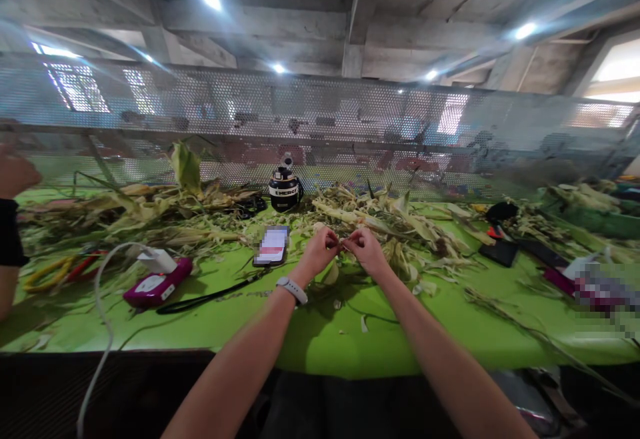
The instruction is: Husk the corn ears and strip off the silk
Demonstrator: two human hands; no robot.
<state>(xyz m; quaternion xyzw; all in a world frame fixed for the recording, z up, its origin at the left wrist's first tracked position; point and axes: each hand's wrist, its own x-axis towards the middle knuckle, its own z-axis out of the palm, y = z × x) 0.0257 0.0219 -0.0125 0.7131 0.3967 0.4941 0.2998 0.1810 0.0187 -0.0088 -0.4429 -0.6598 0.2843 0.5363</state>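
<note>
My left hand (321, 250), with a pale band (291, 289) on its wrist, is closed in a pinch near the middle of the green table. Facing it, my right hand (365, 250) pinches too, and the fingertips of both almost meet. Whatever lies between them is too small to make out. Just behind and to the right spreads a heap of dried corn husks (385, 216). A strip of pale green husk (331, 274) shows under my left hand. Small scraps lie on the table (350, 352) below.
At left are a phone (271, 246) with a black strap, a purple power strip (157, 286) with a white cable, and pliers (65, 272). A black jug (283, 189) stands before the perforated metal screen (320, 106). A person's arm (10, 226) shows at far left.
</note>
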